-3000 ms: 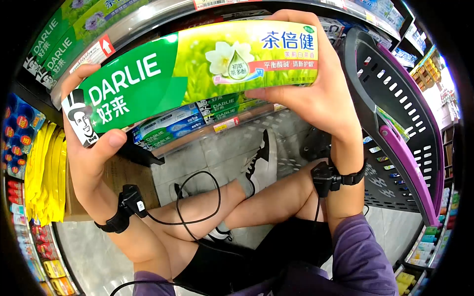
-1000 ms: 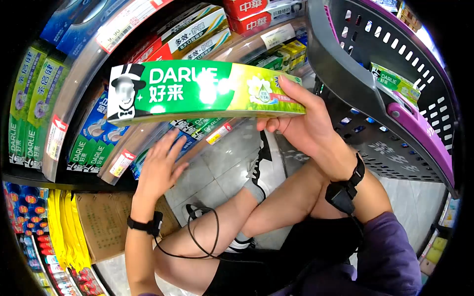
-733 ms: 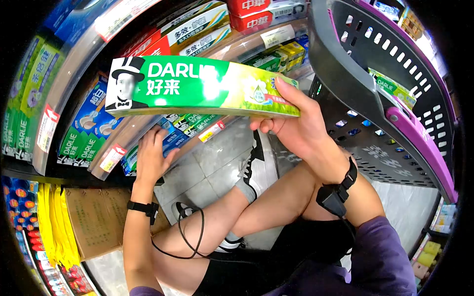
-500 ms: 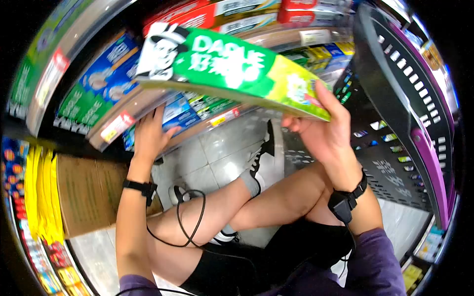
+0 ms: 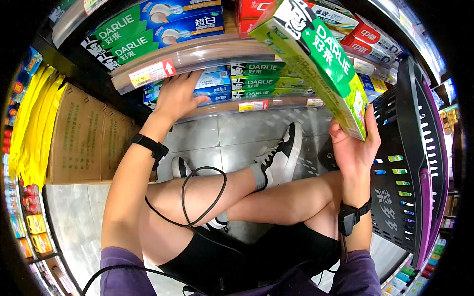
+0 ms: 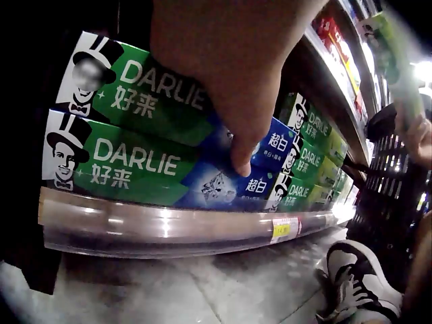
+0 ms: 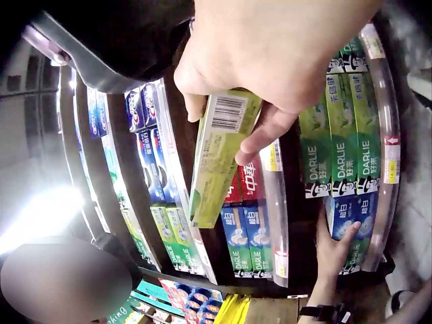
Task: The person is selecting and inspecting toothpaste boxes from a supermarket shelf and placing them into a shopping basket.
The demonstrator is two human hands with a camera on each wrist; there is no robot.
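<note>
Two hands busy: the right hand point(image 5: 356, 143) grips the long green-and-yellow cardboard DARLIE toothpaste carton point(image 5: 330, 64) by its lower end, upper right of the head frame. Carton is tilted, top-hat logo end up, clear of the shelf. Only the right wrist view gets its printed barcode point(image 7: 228, 111), on a yellow-green face between thumb and fingers; head view has the green front with white lettering. Left hand point(image 5: 177, 96) reaches into the lower shelf, left of centre in the head frame, fingertips hidden; can't tell whether it grips or just rests. Left wrist view adds its thumb point(image 6: 246, 152), pointing down across the fronts of two stacked blue-and-green rectangular cartons point(image 6: 128, 162), under a palm filling the top of that frame. Right wrist view has the same hand lower right, thumb spread from the fingers. Both forearms reach up from the bottom of the head frame, black strap point(image 5: 149, 148) on the left wrist. Stack sits behind a curved, glossy plastic shelf edge point(image 6: 155, 233). Black slotted plastic basket point(image 5: 387, 207) with purple trim stands at head-frame right; plain brown cardboard box point(image 5: 79, 138) at left.
</note>
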